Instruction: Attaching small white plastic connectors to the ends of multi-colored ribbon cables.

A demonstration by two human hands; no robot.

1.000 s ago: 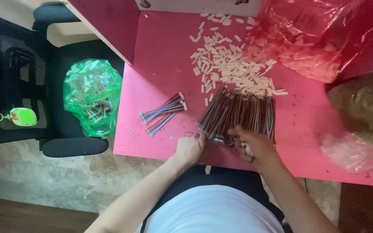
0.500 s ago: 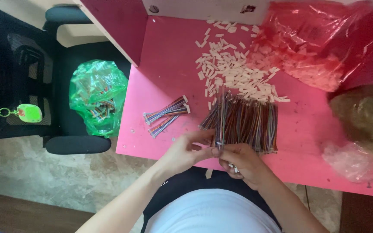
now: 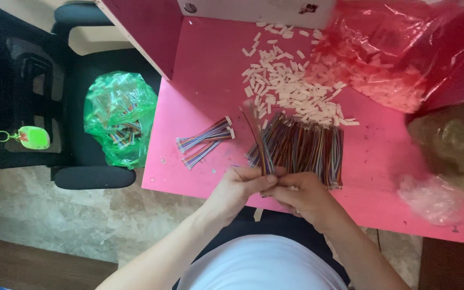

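I log one multicoloured ribbon cable [image 3: 254,137] held up over the near edge of the pink table [image 3: 200,80]: my left hand [image 3: 243,188] and right hand [image 3: 302,197] meet at its lower end, thumbs and fingertips pinched together on it, while its free end rises blurred toward the far side. Behind the hands I see one large heap of the same cables [image 3: 302,147] lying side by side on the table, too many to count. To the left of it lie two small bundles of finished cables [image 3: 205,140] with white plugs at their ends, crossing each other and well apart from the hands. Farther back there is one spread of loose white plugs [image 3: 291,86], dozens of them, uncounted. Containers: one red plastic bag [image 3: 388,53] at the far right holding more white plugs, its mouth toward the spread; one green plastic bag [image 3: 119,118] on the seat of a black chair [image 3: 89,177] left of the table, with coloured cables inside; one clear plastic bag [image 3: 430,196] at the right near edge, contents I cannot make out. One green tag on a key ring [image 3: 32,137] hangs by the chair.
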